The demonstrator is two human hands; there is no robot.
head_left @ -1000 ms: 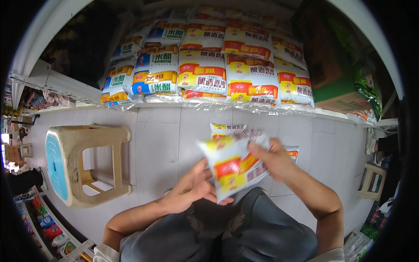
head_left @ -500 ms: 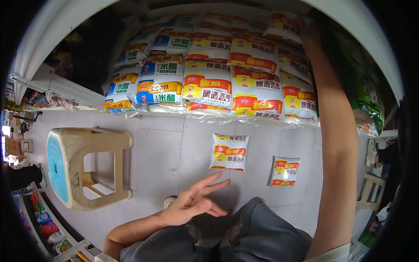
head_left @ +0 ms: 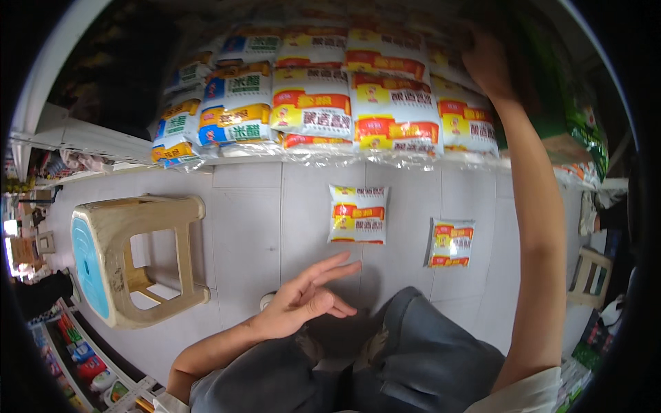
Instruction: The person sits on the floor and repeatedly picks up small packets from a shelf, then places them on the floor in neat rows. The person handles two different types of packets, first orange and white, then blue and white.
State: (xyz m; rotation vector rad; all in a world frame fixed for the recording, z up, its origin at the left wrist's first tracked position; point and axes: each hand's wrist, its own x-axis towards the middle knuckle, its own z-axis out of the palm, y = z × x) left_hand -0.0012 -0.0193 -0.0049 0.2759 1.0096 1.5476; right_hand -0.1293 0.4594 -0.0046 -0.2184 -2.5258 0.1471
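The right hand (head_left: 487,63) is being pressed on the stacked packets (head_left: 396,120), its grip unclear; the left hand (head_left: 306,297), fingers spread, is being held empty, two loose packets (head_left: 358,214) beyond it.

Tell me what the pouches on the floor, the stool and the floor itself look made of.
Pouches: glossy printed plastic film, soft and wrinkled, likely liquid-filled. Stool on its side: moulded plastic, matte beige legs, blue seat, scuffed. Floor: large pale grey tiles with visible joints, probably ceramic, dull finish. The right hand reaches the stacked packs, wrapped in clear shiny film; the left hand hovers empty.
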